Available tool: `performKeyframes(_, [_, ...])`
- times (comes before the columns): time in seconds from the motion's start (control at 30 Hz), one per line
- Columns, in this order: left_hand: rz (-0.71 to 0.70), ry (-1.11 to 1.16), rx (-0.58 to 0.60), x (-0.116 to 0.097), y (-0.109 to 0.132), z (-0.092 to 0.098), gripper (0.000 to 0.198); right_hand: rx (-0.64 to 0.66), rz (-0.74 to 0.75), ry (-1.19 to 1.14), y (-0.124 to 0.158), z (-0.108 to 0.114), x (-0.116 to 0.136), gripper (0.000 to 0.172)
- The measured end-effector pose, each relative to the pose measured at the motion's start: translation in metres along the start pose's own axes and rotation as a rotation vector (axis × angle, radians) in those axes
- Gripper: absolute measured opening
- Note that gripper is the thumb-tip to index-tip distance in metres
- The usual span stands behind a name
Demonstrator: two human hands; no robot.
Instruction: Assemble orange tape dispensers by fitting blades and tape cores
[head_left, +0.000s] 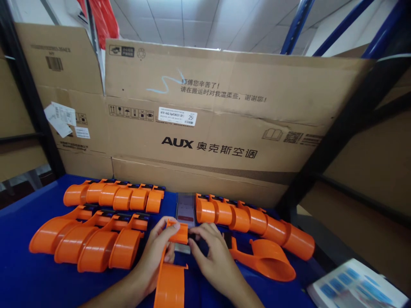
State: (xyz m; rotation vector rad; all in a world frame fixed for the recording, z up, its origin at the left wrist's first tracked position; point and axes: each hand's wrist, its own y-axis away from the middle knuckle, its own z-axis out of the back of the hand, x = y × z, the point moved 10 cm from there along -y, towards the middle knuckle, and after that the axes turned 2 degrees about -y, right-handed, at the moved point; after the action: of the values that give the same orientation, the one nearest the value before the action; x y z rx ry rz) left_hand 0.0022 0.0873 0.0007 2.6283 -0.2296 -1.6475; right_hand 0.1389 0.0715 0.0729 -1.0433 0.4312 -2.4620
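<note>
My left hand (161, 248) is closed around the upper, block-shaped end of an orange plastic holder (171, 284). The holder's wide curved ring hangs below the fingers, toward me. At the right end of that block, my right hand (210, 252) has its thumb and forefinger drawn close together. A small dark bit shows by its fingertips, too small to name. Behind both hands lies a phone (186, 209) with a lit screen, partly covered. To the right of my right hand, another orange holder (272, 261) with a black end piece rests on its side.
Rows of similar orange holders stand on the blue tabletop (19, 273): back left (122, 199), front left (96, 252) and right (240, 218). A large cardboard box panel (208, 141) rises behind. A white-and-blue printed packet (359, 284) sits at the right, beside a dark frame post (324, 141).
</note>
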Motion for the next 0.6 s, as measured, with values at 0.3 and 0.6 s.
performKeyframes(0.3, [0.080, -0.099, 0.133, 0.020, 0.004, -0.016, 0.045, 0.012, -0.179, -0.463, 0.002, -0.008, -0.012, 0.035])
performKeyframes(0.6, [-0.602, -0.810, 0.553, -0.083, 0.074, -0.068, 0.087, -0.275, -0.266, -0.609, -0.001, 0.035, -0.047, 0.031])
